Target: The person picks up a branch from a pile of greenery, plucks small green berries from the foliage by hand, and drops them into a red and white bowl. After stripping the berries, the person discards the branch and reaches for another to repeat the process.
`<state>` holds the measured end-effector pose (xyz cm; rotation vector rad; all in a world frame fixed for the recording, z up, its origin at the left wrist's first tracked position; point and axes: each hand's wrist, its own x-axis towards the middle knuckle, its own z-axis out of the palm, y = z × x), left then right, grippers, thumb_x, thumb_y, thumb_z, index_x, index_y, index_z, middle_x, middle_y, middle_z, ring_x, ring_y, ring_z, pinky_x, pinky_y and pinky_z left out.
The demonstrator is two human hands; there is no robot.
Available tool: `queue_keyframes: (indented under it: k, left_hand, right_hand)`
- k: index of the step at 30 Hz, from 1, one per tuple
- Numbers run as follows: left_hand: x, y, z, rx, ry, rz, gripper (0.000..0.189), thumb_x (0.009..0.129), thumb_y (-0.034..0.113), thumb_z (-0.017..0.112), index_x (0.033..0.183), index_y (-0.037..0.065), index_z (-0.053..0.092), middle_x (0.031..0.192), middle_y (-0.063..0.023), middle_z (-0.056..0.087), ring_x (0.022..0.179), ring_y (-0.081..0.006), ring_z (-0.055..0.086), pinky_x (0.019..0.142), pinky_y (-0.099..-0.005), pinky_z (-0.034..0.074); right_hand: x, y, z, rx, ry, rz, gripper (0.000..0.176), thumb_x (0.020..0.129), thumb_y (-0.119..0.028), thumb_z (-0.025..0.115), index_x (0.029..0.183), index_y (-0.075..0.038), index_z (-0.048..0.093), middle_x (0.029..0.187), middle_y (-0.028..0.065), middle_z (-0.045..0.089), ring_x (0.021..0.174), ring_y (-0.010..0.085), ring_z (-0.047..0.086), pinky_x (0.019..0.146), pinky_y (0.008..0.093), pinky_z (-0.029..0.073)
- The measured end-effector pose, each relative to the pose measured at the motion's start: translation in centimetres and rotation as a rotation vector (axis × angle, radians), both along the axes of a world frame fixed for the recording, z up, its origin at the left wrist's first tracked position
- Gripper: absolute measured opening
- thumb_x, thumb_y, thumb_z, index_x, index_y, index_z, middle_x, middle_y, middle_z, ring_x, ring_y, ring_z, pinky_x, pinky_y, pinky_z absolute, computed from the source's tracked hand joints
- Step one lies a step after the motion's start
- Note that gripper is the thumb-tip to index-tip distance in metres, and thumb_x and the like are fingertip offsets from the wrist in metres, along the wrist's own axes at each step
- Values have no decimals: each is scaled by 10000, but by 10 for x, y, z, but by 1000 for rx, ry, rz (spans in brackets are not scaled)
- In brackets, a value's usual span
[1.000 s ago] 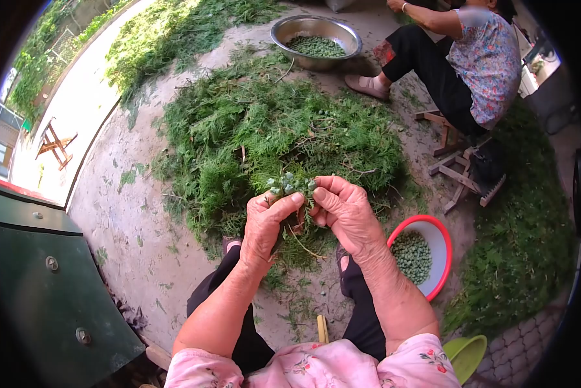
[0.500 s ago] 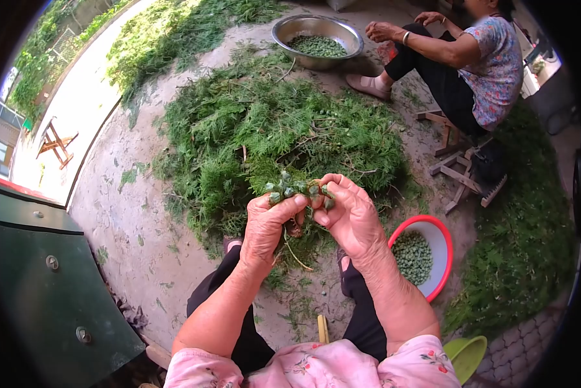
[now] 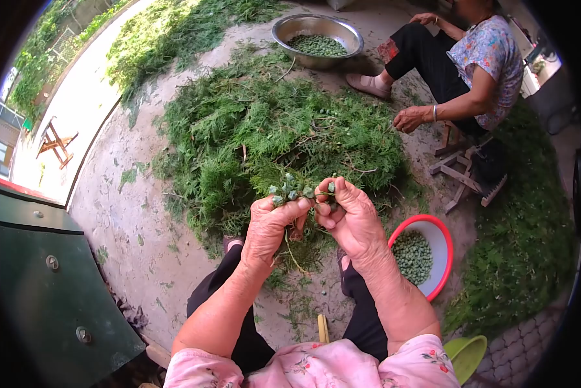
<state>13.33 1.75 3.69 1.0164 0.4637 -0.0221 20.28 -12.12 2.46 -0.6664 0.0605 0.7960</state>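
My left hand point(image 3: 274, 223) pinches a small sprig that bears several pale green cones point(image 3: 291, 190), with a thin stem hanging below. Close beside it on the right, my right hand point(image 3: 348, 216) has its fingers closed on a green cone point(image 3: 331, 187) at the fingertips. Both hands are over the near edge of a large heap of green branches point(image 3: 264, 129) on the ground. By my right forearm is a red-rimmed basin point(image 3: 442, 258) holding many green cones point(image 3: 412, 257).
A metal basin point(image 3: 280, 32) with green cones stands beyond the heap. At the upper right a co-worker point(image 3: 491, 58) sits on a wooden stool, one hand by the heap. Green metal panels point(image 3: 44, 291) flank the left; a yellow-green container point(image 3: 466, 355) is lower right.
The co-worker's one arm has swung down from near the metal basin to the heap's right edge. My right hand has shifted slightly, with a cone now at its fingertips.
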Motion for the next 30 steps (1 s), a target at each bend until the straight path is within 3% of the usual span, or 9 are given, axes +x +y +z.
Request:
queue_keyframes:
  k: [2, 6, 8, 10, 13, 18, 22, 25, 30]
  left_hand:
    - [0, 0, 1, 35, -9, 9, 97, 794, 132, 650, 791, 35, 654, 591, 14, 545, 520, -59, 478, 468, -219, 370]
    - [-1, 0, 3, 238, 1, 34, 93, 776, 121, 666, 764, 28, 664, 594, 20, 549, 531, -40, 464, 469, -214, 357]
    - [-1, 0, 1, 256, 4, 39, 92, 771, 118, 671, 761, 27, 667, 595, 24, 549, 534, -35, 458, 471, -214, 354]
    - [-1, -1, 0, 434, 3, 13, 89, 770, 118, 670, 764, 30, 671, 594, 35, 543, 537, -34, 454, 478, -219, 354]
    - [-1, -2, 1, 385, -34, 29, 89, 767, 123, 671, 763, 35, 672, 593, 36, 543, 543, -32, 454, 490, -217, 356]
    - [-3, 0, 3, 358, -33, -37, 81, 765, 113, 666, 760, 33, 671, 588, 32, 541, 543, -38, 464, 495, -216, 357]
    - [-1, 3, 5, 266, -45, -60, 100, 766, 127, 671, 742, 30, 660, 585, 31, 542, 530, -48, 473, 486, -221, 357]
    - [1, -3, 12, 344, -5, -11, 129, 751, 102, 662, 638, 58, 620, 541, 25, 525, 479, -56, 455, 448, -217, 325]
    - [0, 1, -1, 377, -8, -53, 106, 756, 111, 672, 674, 57, 635, 550, 24, 533, 482, -53, 462, 449, -214, 336]
  right_hand:
    - [3, 2, 10, -47, -44, -55, 210, 892, -213, 559, 979, -23, 572, 813, 44, 586, 713, 110, 547, 550, 230, 418]
    - [6, 1, 19, -70, -33, -58, 232, 861, -213, 611, 979, -17, 578, 798, 25, 578, 654, 80, 521, 524, 205, 397]
    - [6, -2, 10, -252, -386, 46, 252, 816, -210, 671, 946, -8, 594, 733, -9, 563, 574, 41, 472, 484, 175, 360]
    - [1, 2, 13, -322, -398, 27, 250, 799, -207, 690, 928, -11, 604, 693, -25, 548, 544, 29, 446, 466, 167, 341]
    - [2, -1, 11, -431, -415, 47, 221, 811, -188, 673, 923, -10, 605, 678, -12, 542, 535, 47, 458, 437, 174, 334]
    - [2, -1, 2, -273, -137, 69, 250, 868, -284, 597, 896, -36, 611, 659, -19, 527, 512, 53, 464, 439, 171, 341]
    - [3, -1, 8, -174, -90, 99, 281, 878, -312, 573, 903, -33, 602, 678, -11, 528, 521, 68, 477, 450, 176, 360]
    - [3, 0, 15, -216, -137, 80, 264, 867, -284, 596, 924, -26, 600, 683, -7, 546, 530, 62, 480, 461, 180, 370]
    - [5, -2, 9, -338, -271, 115, 189, 839, -149, 638, 959, -8, 603, 703, -7, 579, 527, 39, 476, 444, 170, 359]
